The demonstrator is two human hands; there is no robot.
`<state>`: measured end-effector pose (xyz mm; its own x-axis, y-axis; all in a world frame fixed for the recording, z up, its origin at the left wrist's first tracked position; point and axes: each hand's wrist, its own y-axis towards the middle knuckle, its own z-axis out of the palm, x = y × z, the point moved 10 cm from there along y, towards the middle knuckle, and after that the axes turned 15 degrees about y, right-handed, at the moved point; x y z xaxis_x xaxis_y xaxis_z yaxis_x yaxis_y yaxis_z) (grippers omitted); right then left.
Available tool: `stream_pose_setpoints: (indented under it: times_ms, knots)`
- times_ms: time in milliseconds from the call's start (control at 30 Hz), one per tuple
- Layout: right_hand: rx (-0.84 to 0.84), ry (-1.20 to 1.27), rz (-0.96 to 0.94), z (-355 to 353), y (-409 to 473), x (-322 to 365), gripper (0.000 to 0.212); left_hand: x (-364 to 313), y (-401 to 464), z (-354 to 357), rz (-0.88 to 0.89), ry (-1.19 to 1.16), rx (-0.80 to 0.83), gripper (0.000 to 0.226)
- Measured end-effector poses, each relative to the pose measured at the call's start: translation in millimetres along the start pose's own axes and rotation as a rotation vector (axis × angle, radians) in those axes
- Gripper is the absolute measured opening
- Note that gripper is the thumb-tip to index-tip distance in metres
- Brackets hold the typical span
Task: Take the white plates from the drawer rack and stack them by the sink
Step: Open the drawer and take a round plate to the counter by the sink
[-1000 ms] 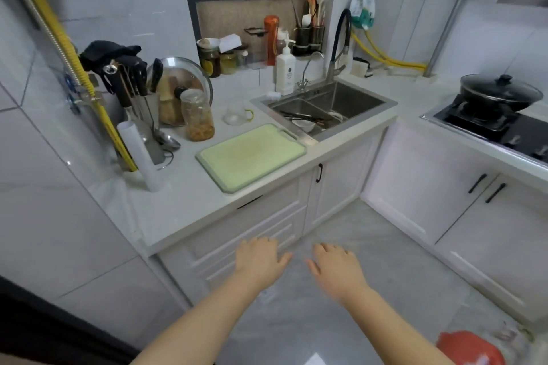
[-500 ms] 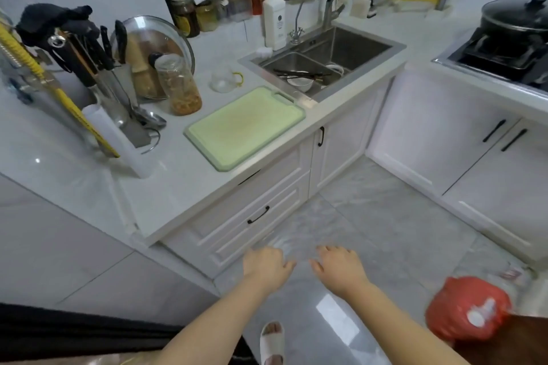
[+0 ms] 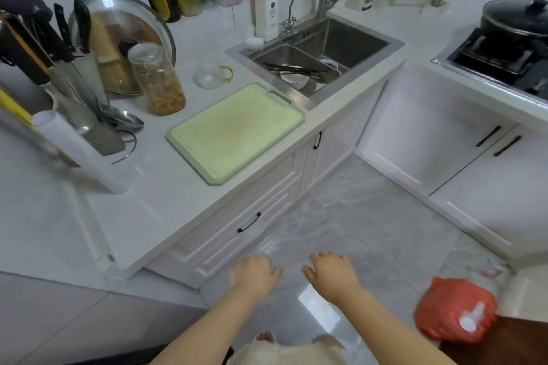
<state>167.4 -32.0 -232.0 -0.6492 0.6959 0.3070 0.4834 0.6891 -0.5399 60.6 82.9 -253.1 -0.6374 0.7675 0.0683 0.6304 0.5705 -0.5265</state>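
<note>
Hands out front, low in the view, over grey floor tile: left hand [image 3: 254,275] and right hand [image 3: 332,271] side by side, palms down, fingers loosely bent, gripping nothing, touching nothing. Drawer [image 3: 237,228] with the black handle [image 3: 249,222] just beyond the left hand, below the countertop [image 3: 142,216], fully closed. No white plates visible anywhere; presumably racked inside that drawer or the one above it, though not confirmable from here. Sink [image 3: 323,50] far right along the counter, with a bowl [image 3: 293,80] and chopsticks [image 3: 296,69] already inside. Green cutting board [image 3: 237,133] filling most of the flat counter just left of the sink.

Probable stage: very start, reaching for the handle, nothing taken out.

Risks from here, as a judgement only:
- Wrong drawer pulled, since two drawer fronts sit one above the other and only the lower handle shows plainly.
- Drawer yanked too hard, plates rattling or chipping in the rack.
- Little bare counter near the sink: stack likely to land on the cutting board or close to the counter edge, where a nudge could tip it toward the floor or into the basin.
- Small glass cup [image 3: 209,75] and tall jar [image 3: 157,80] standing just behind the board, easy to knock with an elbow while carrying plates across.
- Too many plates lifted at once, slipping from bare fingers.
</note>
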Motion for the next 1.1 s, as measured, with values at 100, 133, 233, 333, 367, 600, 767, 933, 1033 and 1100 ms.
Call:
stream_pose_setpoints:
  times_ms: [100, 133, 233, 333, 367, 600, 767, 933, 1033, 1100]
  knots:
    - [0.010, -0.011, -0.022, -7, 12, 6, 0.047, 6, 8, -2, -0.020, -0.007, 0.016, 0.048]
    - [0.011, -0.012, -0.031, -11, 17, 8, 0.047, 8, 11, -3, -0.031, -0.007, 0.018, 0.048]
    - [0.024, -0.040, -0.060, -24, 38, 12, 0.047, 12, 23, -7, -0.077, -0.033, 0.012, 0.050]
    - [0.038, -0.065, -0.112, -36, 63, 14, 0.045, 14, 40, -14, -0.146, -0.077, 0.019, 0.053]
    - [0.053, -0.065, -0.132, -40, 71, 15, 0.045, 14, 46, -17, -0.170, -0.091, 0.026, 0.053]
    - [0.115, -0.125, -0.303, -70, 124, 16, 0.047, 5, 75, -47, -0.315, -0.128, -0.004, 0.059]
    - [0.158, -0.137, -0.366, -78, 161, 16, 0.044, 0, 87, -59, -0.386, -0.158, -0.025, 0.055]
    - [0.174, -0.144, -0.422, -80, 185, 26, 0.046, 8, 100, -64, -0.428, -0.231, -0.016, 0.056]
    - [0.191, -0.145, -0.473, -77, 198, 33, 0.049, 16, 108, -65, -0.454, -0.301, -0.022, 0.056]
    - [0.198, -0.162, -0.502, -74, 206, 38, 0.053, 21, 115, -62, -0.449, -0.329, -0.026, 0.057]
